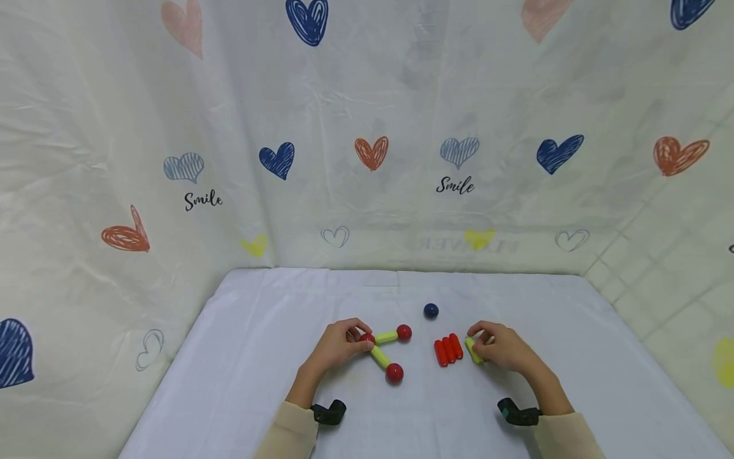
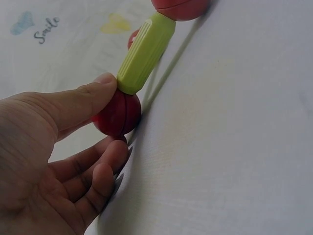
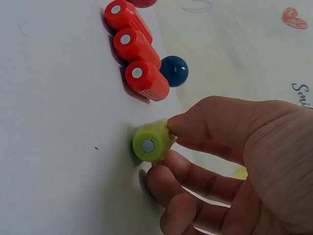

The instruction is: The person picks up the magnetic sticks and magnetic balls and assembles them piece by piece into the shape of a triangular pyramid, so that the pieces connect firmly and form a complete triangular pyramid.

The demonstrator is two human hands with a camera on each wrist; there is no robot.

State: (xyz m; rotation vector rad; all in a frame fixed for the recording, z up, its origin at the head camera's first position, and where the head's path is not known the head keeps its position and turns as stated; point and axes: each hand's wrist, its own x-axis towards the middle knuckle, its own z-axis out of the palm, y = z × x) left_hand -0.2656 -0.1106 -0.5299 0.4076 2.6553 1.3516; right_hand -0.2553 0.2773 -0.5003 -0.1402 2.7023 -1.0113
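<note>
My left hand [image 1: 339,344] pinches a red ball [image 2: 117,113] between thumb and fingers. Two yellow-green rods [image 1: 381,357] spread from that ball in a V, each tipped with another red ball [image 1: 394,373]. On the right, my right hand [image 1: 500,346] pinches a loose yellow-green rod [image 3: 150,142] at the tabletop; a pale round spot marks its end. Left of this rod lie three red rods [image 1: 448,349] side by side, with similar pale spots on their ends in the right wrist view. A dark blue ball [image 1: 431,310] sits behind them.
A white cloth covers the table [image 1: 424,421]. Behind and beside it hangs a pale curtain [image 1: 355,204] printed with hearts and the word Smile. Dark wrist cameras [image 1: 329,413] are strapped over both beige sleeves [image 1: 568,437].
</note>
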